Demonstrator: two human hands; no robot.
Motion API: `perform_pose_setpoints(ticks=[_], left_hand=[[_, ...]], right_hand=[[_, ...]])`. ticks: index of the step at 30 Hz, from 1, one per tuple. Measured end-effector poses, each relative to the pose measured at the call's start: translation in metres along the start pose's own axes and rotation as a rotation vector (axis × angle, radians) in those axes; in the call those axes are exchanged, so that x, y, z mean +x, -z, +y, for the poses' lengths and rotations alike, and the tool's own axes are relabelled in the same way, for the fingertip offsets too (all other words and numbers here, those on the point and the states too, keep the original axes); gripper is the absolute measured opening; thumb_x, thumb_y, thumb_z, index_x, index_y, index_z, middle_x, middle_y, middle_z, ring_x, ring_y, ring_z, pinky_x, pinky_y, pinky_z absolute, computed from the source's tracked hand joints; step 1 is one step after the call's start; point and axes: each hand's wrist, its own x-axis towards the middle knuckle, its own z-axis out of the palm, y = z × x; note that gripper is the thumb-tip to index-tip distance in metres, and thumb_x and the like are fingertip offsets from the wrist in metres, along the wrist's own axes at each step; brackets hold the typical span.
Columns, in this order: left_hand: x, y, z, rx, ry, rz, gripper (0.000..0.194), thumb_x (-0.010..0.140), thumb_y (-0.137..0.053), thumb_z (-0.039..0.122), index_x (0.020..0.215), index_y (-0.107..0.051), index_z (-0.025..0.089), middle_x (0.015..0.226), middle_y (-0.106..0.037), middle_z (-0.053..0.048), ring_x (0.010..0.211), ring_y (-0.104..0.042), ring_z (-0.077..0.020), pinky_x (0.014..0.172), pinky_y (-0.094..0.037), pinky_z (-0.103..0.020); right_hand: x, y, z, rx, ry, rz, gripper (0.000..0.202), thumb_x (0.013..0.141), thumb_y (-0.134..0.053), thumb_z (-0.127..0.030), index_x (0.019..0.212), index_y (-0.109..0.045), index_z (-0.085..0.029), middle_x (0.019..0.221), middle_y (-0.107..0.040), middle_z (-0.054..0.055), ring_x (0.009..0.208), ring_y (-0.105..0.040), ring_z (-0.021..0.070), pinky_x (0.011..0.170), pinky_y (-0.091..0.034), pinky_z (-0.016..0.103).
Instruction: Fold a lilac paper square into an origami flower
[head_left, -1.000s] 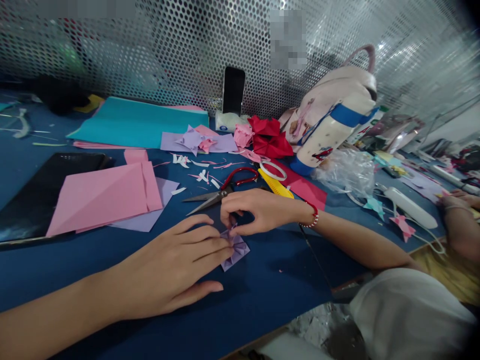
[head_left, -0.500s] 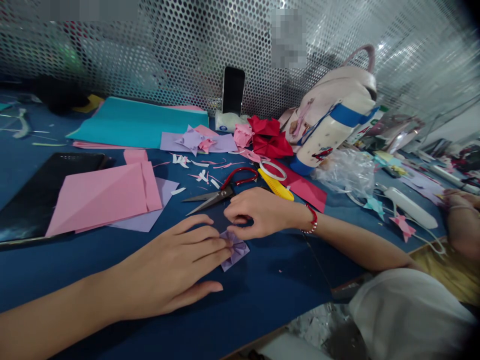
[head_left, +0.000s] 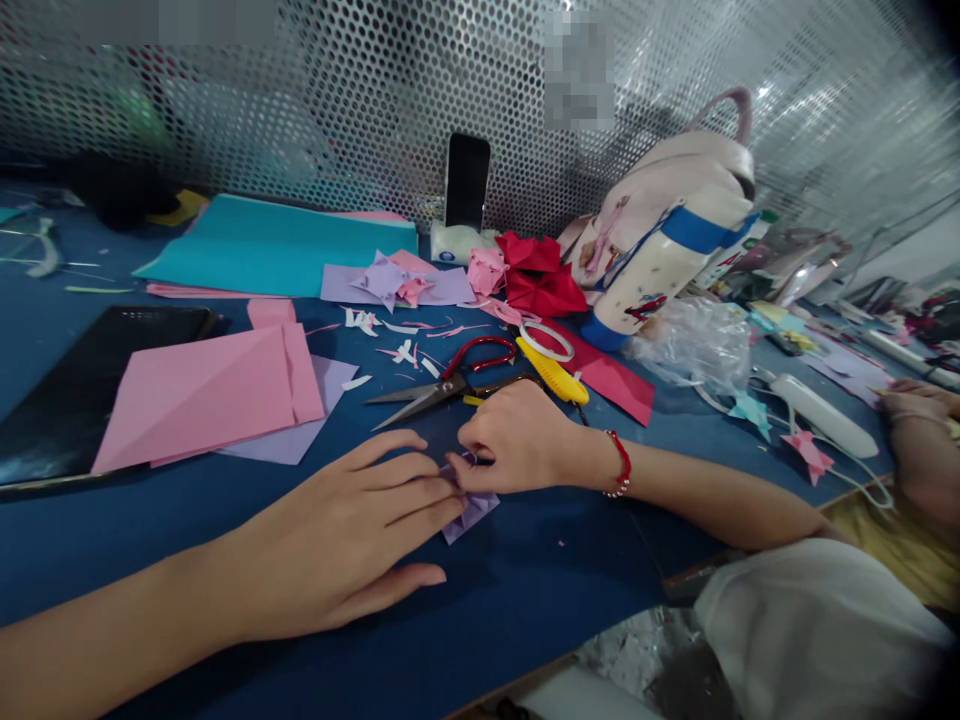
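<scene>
A small folded purple origami paper (head_left: pixel 475 510) lies on the blue table, partly hidden beneath my hands. My left hand (head_left: pixel 345 530) rests flat with its fingers stretched out, the fingertips on the paper's left side. Curled over the paper's upper edge, my right hand (head_left: pixel 517 440) has thumb and forefinger pinched together on it. A red bead bracelet (head_left: pixel 619 462) circles the right wrist. Just beyond the hands lie red-handled scissors (head_left: pixel 450 385) with their blades apart, and a yellow cutter (head_left: pixel 553 370).
Pink paper sheets (head_left: pixel 210 395) overlap a dark tablet (head_left: pixel 82 380) at left. Behind are blue paper (head_left: pixel 277 245), a propped phone (head_left: pixel 466 182), red folded paper (head_left: pixel 540 275) and a bottle (head_left: pixel 660 265) against a backpack (head_left: pixel 675 165). Another person's arm (head_left: pixel 922 430) shows at far right.
My right hand has shifted slightly down and toward me, covering more of the purple paper's upper part. My left hand has stayed in place.
</scene>
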Motion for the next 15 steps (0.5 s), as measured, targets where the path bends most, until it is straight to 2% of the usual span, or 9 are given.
perform_pose_setpoints(ticks=[7, 12, 15], left_hand=[[-0.0032, -0.0004, -0.0006, 0.011, 0.004, -0.005, 0.050, 0.143, -0.041, 0.046, 0.150, -0.084, 0.022, 0.131, -0.098, -0.002, 0.124, -0.085, -0.0256, 0.140, -0.045, -0.043], [-0.0037, -0.0001, 0.0008, 0.011, 0.000, -0.038, 0.033, 0.136, -0.063, 0.040, 0.152, -0.084, 0.021, 0.134, -0.097, -0.002, 0.125, -0.086, -0.0253, 0.140, -0.048, -0.041], [-0.0026, 0.0023, 0.0021, 0.016, -0.007, -0.034, 0.038, 0.139, -0.056, 0.041, 0.152, -0.083, 0.020, 0.135, -0.097, -0.003, 0.125, -0.086, -0.0253, 0.140, -0.046, -0.042]], right_hand=[[0.0005, 0.0013, -0.0020, 0.013, 0.018, -0.015, 0.050, 0.114, -0.064, -0.048, 0.072, -0.077, -0.023, 0.071, -0.076, 0.006, 0.065, -0.045, 0.0192, 0.069, -0.019, 0.040], [0.0009, 0.0014, -0.0005, 0.031, 0.030, -0.025, 0.045, 0.112, -0.063, -0.043, 0.074, -0.074, -0.023, 0.073, -0.076, 0.005, 0.067, -0.045, 0.0192, 0.069, -0.021, 0.039], [0.0008, 0.0015, -0.0003, 0.038, 0.038, -0.028, 0.041, 0.111, -0.064, -0.040, 0.075, -0.074, -0.023, 0.074, -0.076, 0.005, 0.068, -0.046, 0.0193, 0.069, -0.021, 0.039]])
